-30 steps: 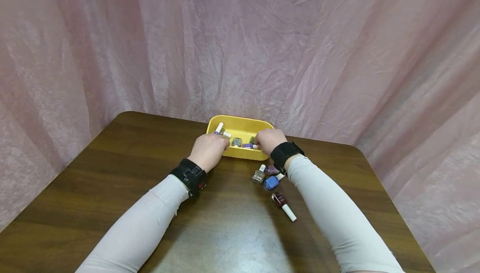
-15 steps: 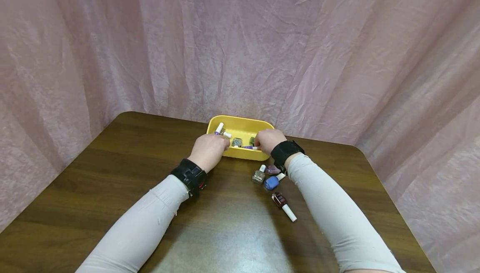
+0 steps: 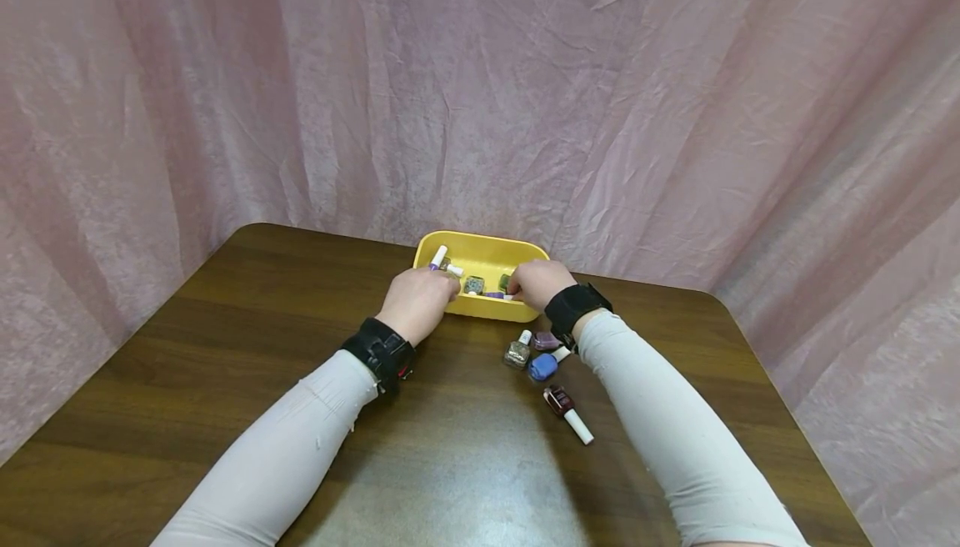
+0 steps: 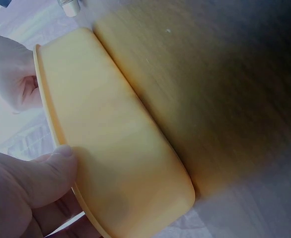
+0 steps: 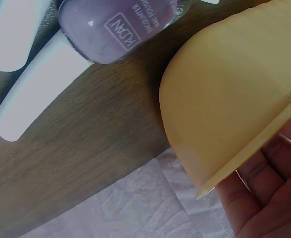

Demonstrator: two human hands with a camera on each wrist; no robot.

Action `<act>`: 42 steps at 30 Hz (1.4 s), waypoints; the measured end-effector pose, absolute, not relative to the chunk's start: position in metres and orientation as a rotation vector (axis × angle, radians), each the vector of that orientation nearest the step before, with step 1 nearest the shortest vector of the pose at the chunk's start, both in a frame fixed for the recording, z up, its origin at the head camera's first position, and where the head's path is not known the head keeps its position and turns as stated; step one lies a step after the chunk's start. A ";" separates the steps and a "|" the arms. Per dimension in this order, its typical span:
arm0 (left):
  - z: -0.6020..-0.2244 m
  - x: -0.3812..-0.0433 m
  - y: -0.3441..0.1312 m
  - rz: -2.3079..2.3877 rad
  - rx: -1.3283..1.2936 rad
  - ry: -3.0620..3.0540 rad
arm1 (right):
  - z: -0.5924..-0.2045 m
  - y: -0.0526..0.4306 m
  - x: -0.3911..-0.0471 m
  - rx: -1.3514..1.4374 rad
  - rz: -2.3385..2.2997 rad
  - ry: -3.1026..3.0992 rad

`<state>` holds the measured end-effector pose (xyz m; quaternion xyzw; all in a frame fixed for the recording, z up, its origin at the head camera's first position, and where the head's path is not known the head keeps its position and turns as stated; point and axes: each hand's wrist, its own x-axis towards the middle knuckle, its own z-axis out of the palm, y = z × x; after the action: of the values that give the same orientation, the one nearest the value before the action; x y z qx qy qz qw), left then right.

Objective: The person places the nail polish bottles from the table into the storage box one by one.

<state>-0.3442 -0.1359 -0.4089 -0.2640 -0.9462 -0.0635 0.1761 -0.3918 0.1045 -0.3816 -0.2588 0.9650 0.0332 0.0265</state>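
My left hand (image 3: 420, 298) grips the near left rim of a yellow plastic container (image 3: 491, 308). In the left wrist view its thumb presses the outer wall, with fingers inside the rim. My right hand (image 3: 542, 282) reaches over the right end, its fingers curled inside; their tips and anything between them are hidden. Close to those fingers lie a purple nail polish bottle (image 3: 494, 295) and a greenish bottle (image 3: 504, 282). A glittery bottle (image 3: 474, 285) and a white-capped purple bottle (image 3: 438, 258) are also in the container.
On the brown table (image 3: 300, 297), nearer than the container, lie a glitter bottle (image 3: 517, 353), a blue bottle (image 3: 543, 366), a mauve bottle (image 5: 118, 27) and a dark red bottle (image 3: 559, 401). A pink curtain (image 3: 480, 97) hangs behind.
Inside the container, the purple bottle by my right hand has turned and sunk slightly toward the near wall. My right hand has shifted very little; my left hand has stayed put.
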 end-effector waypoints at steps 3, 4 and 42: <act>-0.409 -0.344 -0.136 -0.178 -0.747 -2.679 | -0.381 0.104 -0.390 -0.795 0.099 2.984; -0.409 -0.344 -0.136 -0.177 -0.747 -2.679 | -0.381 0.104 -0.389 -0.794 0.098 2.984; -0.411 -0.345 -0.138 -0.180 -0.758 -2.666 | -0.392 0.120 -0.372 -0.917 0.000 3.227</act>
<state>-0.3451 -0.1375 -0.4108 -0.2683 -0.9440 -0.0637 0.1811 -0.3718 0.1202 -0.3922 -0.2717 0.9565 0.0001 -0.1065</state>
